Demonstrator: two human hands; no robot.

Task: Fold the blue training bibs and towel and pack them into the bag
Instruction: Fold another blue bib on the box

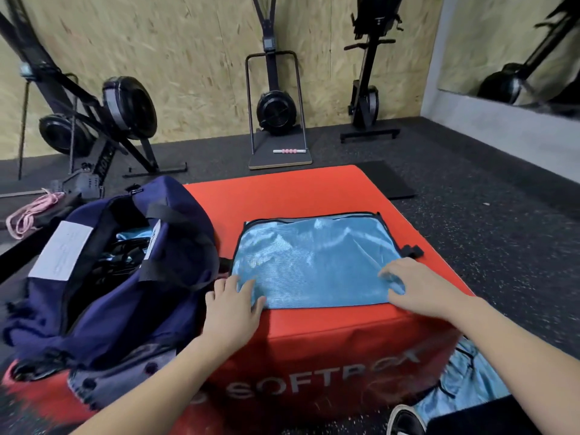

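Blue mesh bib point(314, 265), black-edged, flat on red box point(314, 189)

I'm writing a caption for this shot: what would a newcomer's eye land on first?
First, the bright red soft box filling the middle, with a light blue bib spread flat on top. The left hand and right hand press its near corners. At the left sits an open navy bag with blue fabric inside.

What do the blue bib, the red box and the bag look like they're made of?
Blue bib: thin synthetic mesh, judging by its sheen and fine weave. Red box: probably smooth vinyl over foam, with softly rounded edges. Navy bag: soft matte woven fabric, slumping loosely.
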